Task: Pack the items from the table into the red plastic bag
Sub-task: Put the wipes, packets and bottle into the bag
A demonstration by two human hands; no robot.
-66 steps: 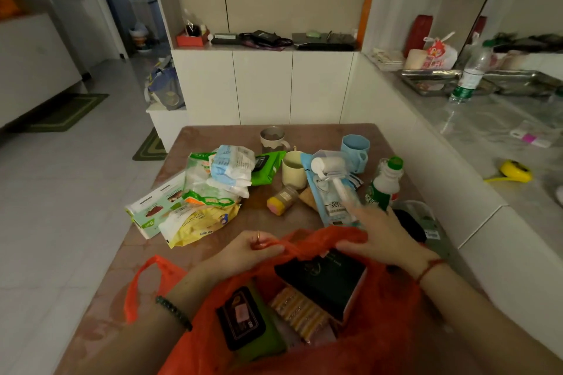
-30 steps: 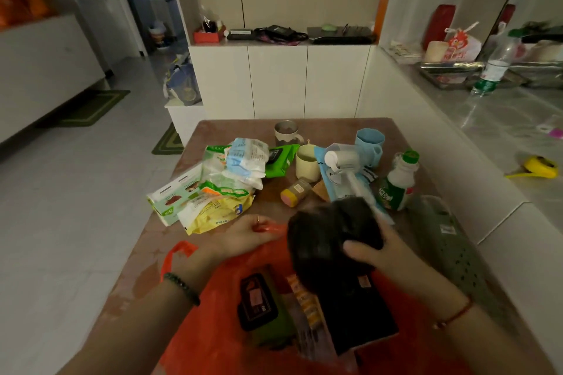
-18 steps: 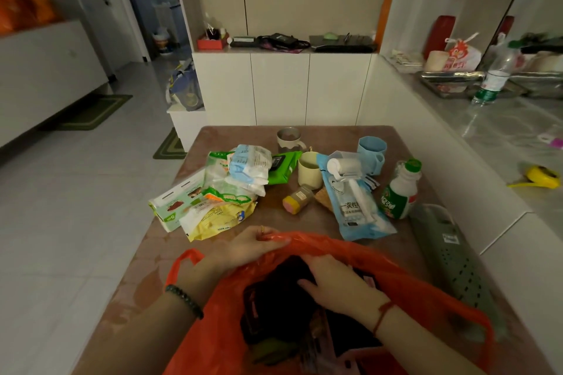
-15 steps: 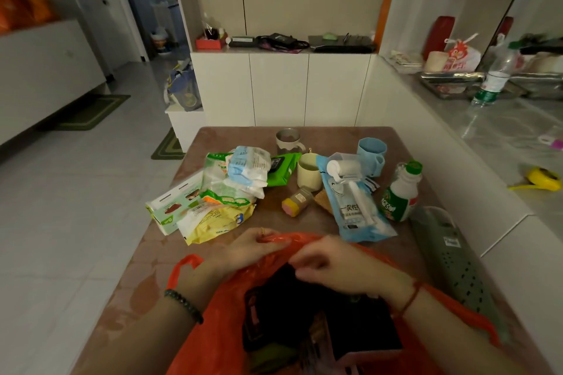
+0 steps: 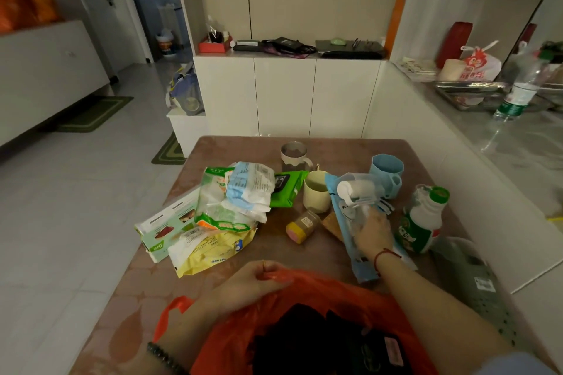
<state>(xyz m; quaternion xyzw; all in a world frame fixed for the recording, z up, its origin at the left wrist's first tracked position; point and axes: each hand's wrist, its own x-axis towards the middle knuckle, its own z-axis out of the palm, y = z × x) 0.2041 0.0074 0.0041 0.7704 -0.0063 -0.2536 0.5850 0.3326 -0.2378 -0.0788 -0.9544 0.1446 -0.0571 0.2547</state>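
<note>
The red plastic bag (image 5: pixel 335 292) stands open at the table's near edge with dark items (image 5: pixel 304 338) inside. My left hand (image 5: pixel 256 280) pinches the bag's far rim. My right hand (image 5: pixel 373 233) reaches past the bag and lies on the blue lint roller pack (image 5: pixel 350 192), fingers curled over it; the pack rests flat on the table (image 5: pixel 335 149). Beside it are a green-capped bottle (image 5: pixel 422 222), a small yellow-lidded jar (image 5: pixel 301 227), a cream cup (image 5: pixel 315 192) and a blue cup (image 5: pixel 385 169).
On the left lie a pile of wipe packs (image 5: pixel 243 189), a yellow pack (image 5: pixel 210 253) and a long box (image 5: pixel 164 228). A green pack (image 5: pixel 285 187) and grey mug (image 5: pixel 294 155) sit farther back. A grey perforated item (image 5: pixel 472 277) lies along the right edge by the white counter.
My right hand put a dark bundle into the bag, came out, and reached forward onto the blue lint roller pack. My left hand has kept hold of the bag's rim.
</note>
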